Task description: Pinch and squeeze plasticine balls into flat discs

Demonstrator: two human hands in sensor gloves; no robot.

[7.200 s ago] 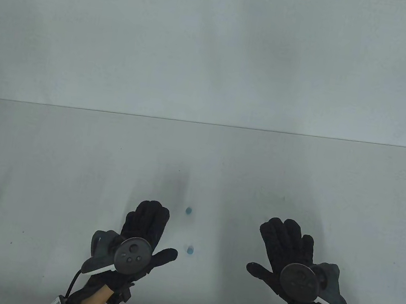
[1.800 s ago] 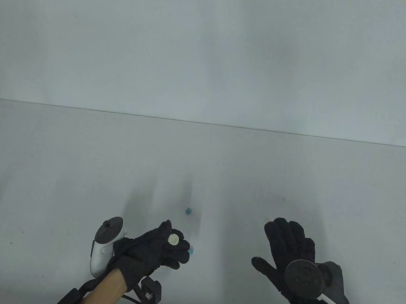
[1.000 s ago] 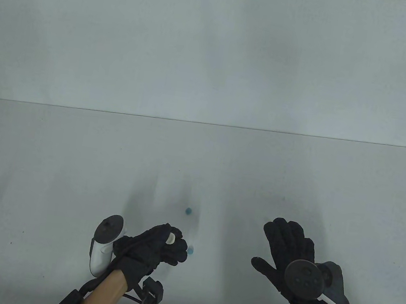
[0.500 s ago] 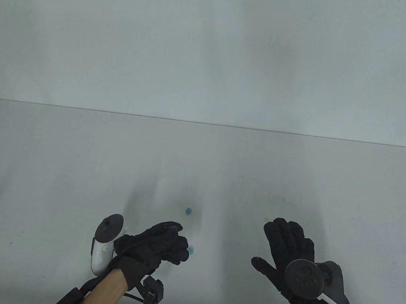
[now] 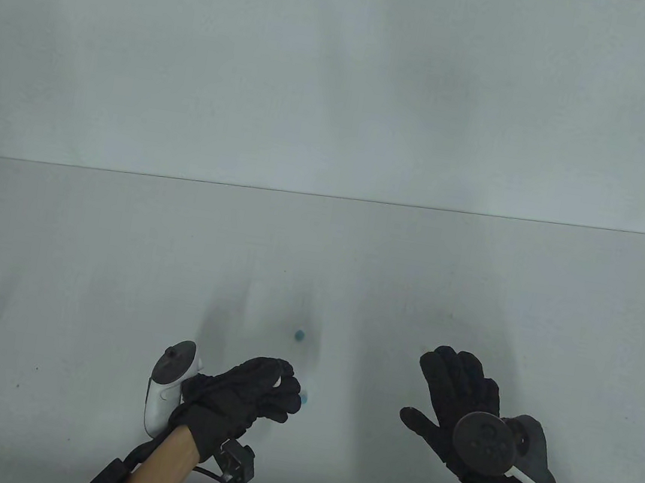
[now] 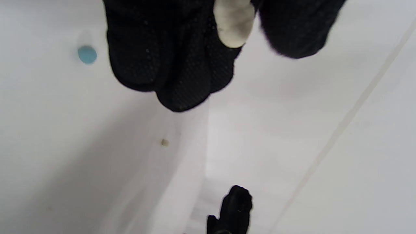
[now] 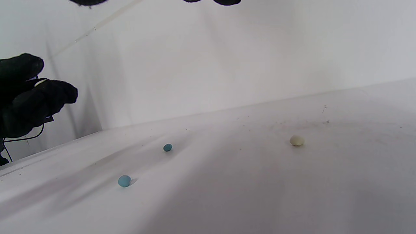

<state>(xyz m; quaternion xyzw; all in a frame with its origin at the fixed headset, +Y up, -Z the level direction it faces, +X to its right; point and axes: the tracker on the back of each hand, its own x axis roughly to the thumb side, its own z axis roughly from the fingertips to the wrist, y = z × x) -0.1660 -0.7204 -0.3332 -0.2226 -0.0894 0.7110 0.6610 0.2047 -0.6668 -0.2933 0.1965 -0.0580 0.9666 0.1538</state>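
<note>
The left hand (image 5: pixel 251 391) sits in the lower left-centre of the table view, rolled onto its side with the fingers curled in toward the thumb, pinching a small off-white piece; its white tracker (image 5: pixel 167 391) points to the frame's left. In the left wrist view the fingertips (image 6: pixel 169 65) hang from the top edge, closed together. The right hand (image 5: pixel 458 404) lies palm down in the lower right, fingers straight and together, thumb spread left, holding nothing, its dark tracker (image 5: pixel 483 441) over the wrist.
</note>
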